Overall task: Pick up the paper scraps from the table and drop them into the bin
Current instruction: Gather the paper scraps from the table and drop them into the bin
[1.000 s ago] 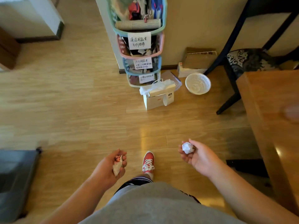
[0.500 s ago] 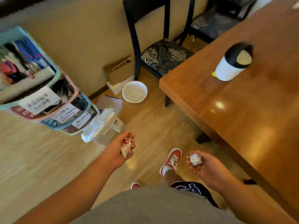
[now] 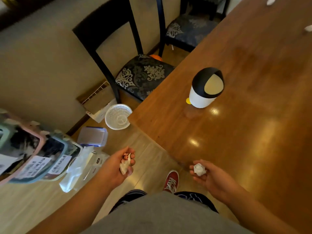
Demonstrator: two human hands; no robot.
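Head view: left hand (image 3: 118, 168) fingers curl around scrap (image 3: 125, 163); right hand (image 3: 209, 176) fingers grip paper ball (image 3: 199, 169). Bin (image 3: 205, 88) upright on table (image 3: 253, 132), well apart from both.

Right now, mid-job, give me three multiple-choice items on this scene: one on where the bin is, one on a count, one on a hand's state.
1. Where does the bin stand? A on the floor; B on the table; C on a chair.
2. How many scraps lie at the table's far end? A none; B two; C five.
3. What does the right hand do? A holds a paper ball; B lies flat on the table; C grips the bin.
Answers: 1 B, the bin stands on the tabletop; 2 B, two white scraps show there; 3 A, its fingers curl round the ball.
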